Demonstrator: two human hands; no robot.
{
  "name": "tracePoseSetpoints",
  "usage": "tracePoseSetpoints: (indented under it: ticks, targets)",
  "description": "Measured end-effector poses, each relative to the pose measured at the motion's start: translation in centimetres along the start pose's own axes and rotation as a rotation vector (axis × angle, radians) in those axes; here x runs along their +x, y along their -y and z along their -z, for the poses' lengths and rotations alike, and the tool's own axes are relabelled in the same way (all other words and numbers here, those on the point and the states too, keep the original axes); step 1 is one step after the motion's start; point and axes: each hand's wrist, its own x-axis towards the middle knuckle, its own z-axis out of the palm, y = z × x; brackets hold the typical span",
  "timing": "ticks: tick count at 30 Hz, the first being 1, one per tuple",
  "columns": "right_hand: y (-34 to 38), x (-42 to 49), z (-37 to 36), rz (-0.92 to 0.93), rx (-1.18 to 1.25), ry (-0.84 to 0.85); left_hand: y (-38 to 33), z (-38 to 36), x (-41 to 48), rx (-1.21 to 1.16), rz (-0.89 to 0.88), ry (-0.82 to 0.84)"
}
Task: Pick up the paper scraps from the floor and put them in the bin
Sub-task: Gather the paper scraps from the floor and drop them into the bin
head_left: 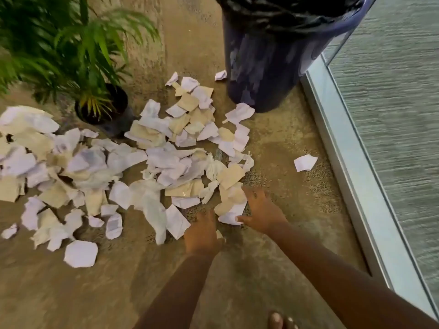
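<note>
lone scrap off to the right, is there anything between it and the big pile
Nothing: only bare floor separates the lone scrap from the pile, as the head view shows.

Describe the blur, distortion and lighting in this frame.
Head view: motion blur smears the plant fronds, the bin, the left hand and right hand; paper scraps look soft but distinct; wide-angle distortion bows the window frame; lighting is flat, without hard shadows or glare.

No text, label, brand or number can be read anywhere. Some scraps point(114, 224) carry faint grey-blue marks that may be print or writing, but they are too blurred to make out. The bin point(261, 67) shows only pale smudges on its dark wall.
</note>
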Motion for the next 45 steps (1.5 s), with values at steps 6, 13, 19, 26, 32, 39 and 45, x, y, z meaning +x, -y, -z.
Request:
tracePoseSetpoints:
  ticks: [6, 13, 19, 26, 32, 39, 45]
  targets:
    - [0.1, 3.0, -2.5, -0.006, 0.038, -0.099, 1.2, -2.2, 1.8, 0.106, -0.105, 0.013]
    - [1.4, 4.6, -2.1, 0.112, 0.047, -0.084, 2.0, -1.3, 4.0, -0.152, -0.112, -0.059]
    - [3.5, 6.2, -1.6, 0.072, 0.326, -0.17, 3.4, 1.2, 6.5, -0.454, -0.021, -0.153]
    - [5.8, 7.7, -0.5, 0.067, 0.481, -0.198, 4.1, 2.6, 6.0, -0.961, -0.01, -0.157]
    - [5.3, 6.7, 0.2, 0.227, 0.545, -0.181, 1.9, 4.3, 5.4, -1.009, -0.081, -0.33]
    - [5.0, 6.3, 3.0, 0.332, 0.583, -0.274, -0.7, 7.3, 3.6, -1.033, -0.128, -0.223]
    - [3.7, 6.6, 5.3, 0.468, 0.386, -0.413, -1.8, 9.2, 3.7, -1.168, -0.1, -0.171]
